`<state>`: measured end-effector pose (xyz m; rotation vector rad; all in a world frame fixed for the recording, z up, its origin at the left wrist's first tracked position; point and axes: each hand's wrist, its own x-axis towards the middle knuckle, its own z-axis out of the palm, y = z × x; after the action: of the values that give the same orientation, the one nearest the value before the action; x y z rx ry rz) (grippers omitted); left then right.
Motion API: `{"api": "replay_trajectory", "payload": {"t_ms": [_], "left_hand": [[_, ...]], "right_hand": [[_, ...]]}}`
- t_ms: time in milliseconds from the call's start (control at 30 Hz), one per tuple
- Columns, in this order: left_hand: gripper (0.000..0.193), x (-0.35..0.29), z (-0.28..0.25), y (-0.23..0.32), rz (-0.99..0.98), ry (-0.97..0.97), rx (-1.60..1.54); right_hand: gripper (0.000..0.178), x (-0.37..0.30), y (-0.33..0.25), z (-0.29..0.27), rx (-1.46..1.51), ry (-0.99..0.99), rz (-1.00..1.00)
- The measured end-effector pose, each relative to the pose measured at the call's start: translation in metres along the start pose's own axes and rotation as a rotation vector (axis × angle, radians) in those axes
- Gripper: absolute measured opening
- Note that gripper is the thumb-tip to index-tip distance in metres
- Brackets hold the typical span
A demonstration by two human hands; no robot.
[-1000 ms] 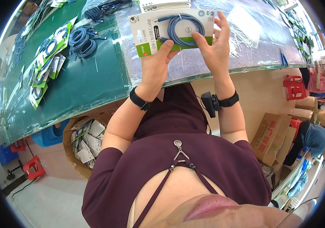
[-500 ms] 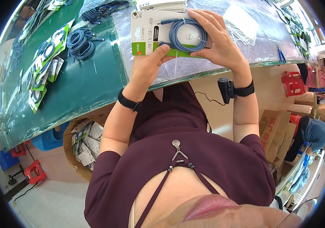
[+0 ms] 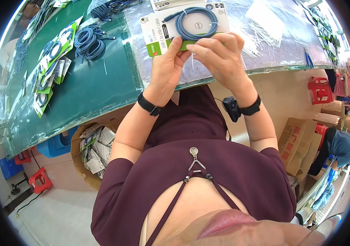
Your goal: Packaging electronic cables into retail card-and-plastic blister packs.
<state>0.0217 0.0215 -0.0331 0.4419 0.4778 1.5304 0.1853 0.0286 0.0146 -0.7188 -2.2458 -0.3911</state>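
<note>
A white-and-green retail card [image 3: 153, 31] with a coiled blue USB cable [image 3: 180, 28] on its front is held upright over the near edge of the table. Gripping the card's lower edge is my left hand [image 3: 166, 69], thumb in front and the other fingers mostly hidden behind. My right hand [image 3: 223, 55] is closed in a pinch at the lower edge, below the coil. From its fingertips a thin white cable tie [image 3: 192, 60] hangs down; the exact contact is hard to make out.
Carded cables [image 3: 54, 61] and a bundle of loose blue cables [image 3: 88, 43] lie on the green mat at left. Behind the card is a stack of white cards [image 3: 175, 5]. White ties [image 3: 261, 33] lie at right. A carton of packages [image 3: 97, 151] stands below the table.
My right hand has left the card's right end and moved down to its lower edge, where its fingers now pinch. The left hand still holds the card.
</note>
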Motion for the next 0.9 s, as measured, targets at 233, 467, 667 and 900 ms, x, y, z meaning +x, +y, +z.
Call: {"api": "replay_trajectory", "payload": {"t_ms": [233,467,667,900], "left_hand": [[0.020,-0.011,0.004,0.002,0.062,-0.105,-0.066],[0.021,-0.017,0.022,0.033,0.941,-0.530,0.887],[0.024,-0.015,0.040,0.056,1.135,-0.719,1.043],[0.025,-0.015,0.052,0.072,1.195,-0.843,1.195]], "right_hand": [[0.023,-0.001,-0.011,0.008,-0.026,0.193,0.012],[0.019,-0.002,-0.013,0.011,0.065,0.383,0.022],[0.020,-0.007,-0.021,0.009,0.169,0.414,0.162],[0.025,-0.013,-0.022,0.007,0.282,0.424,0.219]]}}
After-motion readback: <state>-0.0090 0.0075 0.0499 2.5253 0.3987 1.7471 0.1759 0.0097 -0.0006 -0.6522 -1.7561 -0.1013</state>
